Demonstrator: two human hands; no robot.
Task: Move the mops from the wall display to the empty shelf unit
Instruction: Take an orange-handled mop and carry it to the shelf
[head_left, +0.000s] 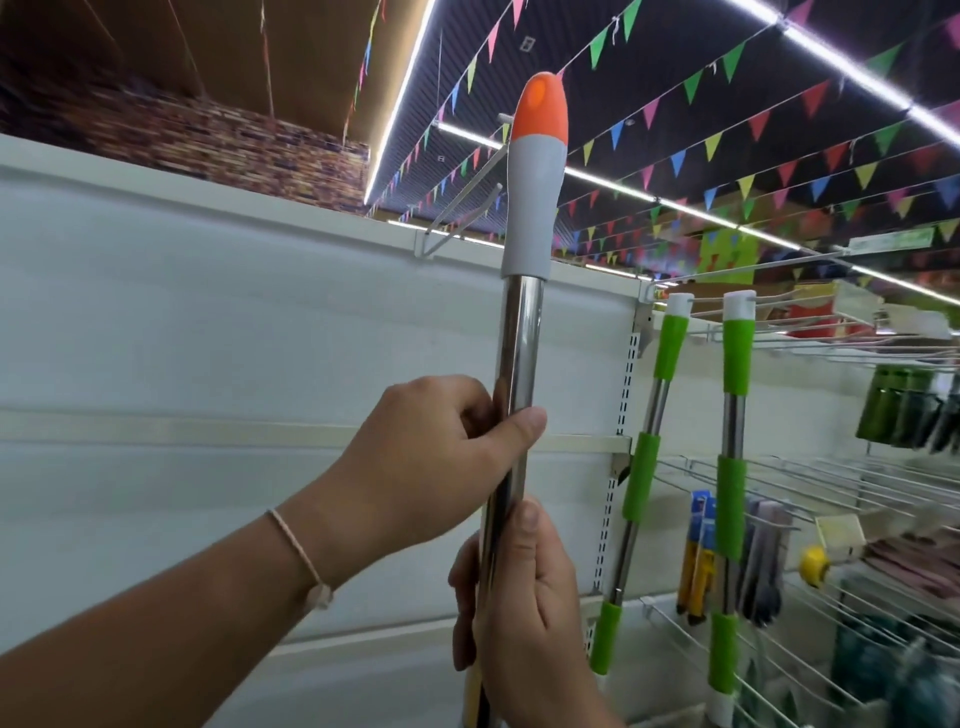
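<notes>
The chrome-poled mop with grey-and-orange plastic cap (519, 338) is held upright before the white shelf unit back panel (208, 338), gripped by the left hand (431, 457) above and the right hand (524, 597) below

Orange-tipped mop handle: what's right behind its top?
A wire hook juts from the white shelf panel just behind the mop handle. The handle hides part of the hook, so whether it hangs there cannot be told.
</notes>
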